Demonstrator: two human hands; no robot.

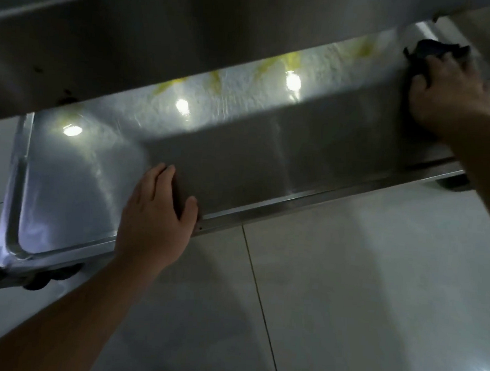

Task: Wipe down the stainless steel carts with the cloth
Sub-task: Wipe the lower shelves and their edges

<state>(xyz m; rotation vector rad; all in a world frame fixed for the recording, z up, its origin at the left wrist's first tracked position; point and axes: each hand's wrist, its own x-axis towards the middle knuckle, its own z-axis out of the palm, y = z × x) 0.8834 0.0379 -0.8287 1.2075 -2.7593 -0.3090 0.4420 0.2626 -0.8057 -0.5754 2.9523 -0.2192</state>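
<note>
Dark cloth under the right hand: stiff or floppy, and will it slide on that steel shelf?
Probably floppy: the dark cloth bunches in uneven folds above the right hand. Likely light, since it sits crumpled under the fingers. It should slide easily; the lower shelf looks smooth and glossy, mirroring lights.

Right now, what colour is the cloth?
The cloth is dark, nearly black, seen from the head camera.

The shiny stainless steel cart shelf (239,167), a flat tray with a raised rim and rounded corners, mirrors ceiling lights and runs from the left hand (155,220), which rests on its near edge, to the right hand (450,91). The dark crumpled cloth (429,57) lies bunched under the right hand's fingers, pressed against the shelf's far right end.
</note>
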